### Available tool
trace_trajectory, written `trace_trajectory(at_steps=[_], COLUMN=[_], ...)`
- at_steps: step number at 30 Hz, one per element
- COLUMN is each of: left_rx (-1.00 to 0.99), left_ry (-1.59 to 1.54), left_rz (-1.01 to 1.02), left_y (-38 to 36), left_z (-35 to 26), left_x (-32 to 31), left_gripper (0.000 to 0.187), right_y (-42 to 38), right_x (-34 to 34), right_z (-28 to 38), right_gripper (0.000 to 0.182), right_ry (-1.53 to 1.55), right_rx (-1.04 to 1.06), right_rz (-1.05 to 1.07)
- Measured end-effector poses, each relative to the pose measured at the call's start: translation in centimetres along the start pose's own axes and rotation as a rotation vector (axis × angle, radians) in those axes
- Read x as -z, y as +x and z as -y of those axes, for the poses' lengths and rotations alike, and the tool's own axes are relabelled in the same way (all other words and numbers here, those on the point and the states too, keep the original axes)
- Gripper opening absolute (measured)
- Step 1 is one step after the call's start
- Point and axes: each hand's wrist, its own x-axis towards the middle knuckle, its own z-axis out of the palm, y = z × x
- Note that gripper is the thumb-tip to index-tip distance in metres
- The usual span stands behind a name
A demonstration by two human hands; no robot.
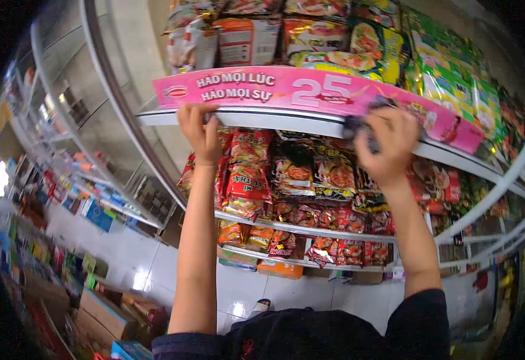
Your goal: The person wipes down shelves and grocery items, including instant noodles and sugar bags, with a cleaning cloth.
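My left hand point(200, 131) grips the white shelf edge point(244, 116) near its left end, fingers curled over the rim below a pink banner point(274, 92). Farther right, my right hand point(388, 141) is closed on a dark cloth point(358, 129), which rests against the same edge and partly covers the banner. The hand and cloth are slightly blurred. The banner stands along the front of the shelf, with noodle packets point(247, 45) behind it.
Lower shelves hold red packets point(247, 183) and black packets point(295, 174). Green packets point(448, 90) stand at the upper right. Cardboard boxes point(103, 312) lie on the floor at lower left. A metal shelf post point(124, 114) rises left of my left hand.
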Motion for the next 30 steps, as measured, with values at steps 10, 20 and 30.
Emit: trace_trajectory(at_steps=[10,20,30], left_rx=[-0.130,-0.075,-0.212], left_ry=[-0.046,-0.096,-0.118], left_rz=[-0.019,-0.079,-0.183], left_y=[-0.5,-1.1,-0.6], left_z=[1.7,2.4,3.0], left_x=[-0.1,-1.2,-2.5], left_gripper=[0.030,0.024,0.020], right_y=[4.6,-0.9,-6.3], right_x=[-11.0,0.6,8.3], right_z=[13.0,-2.7,-12.9], right_gripper=[0.028,0.026,0.022], right_ry=[0.312,0.008,-0.598], right_rx=[0.107,0.199,-0.363], right_rz=[-0.060,0.023,-0.304])
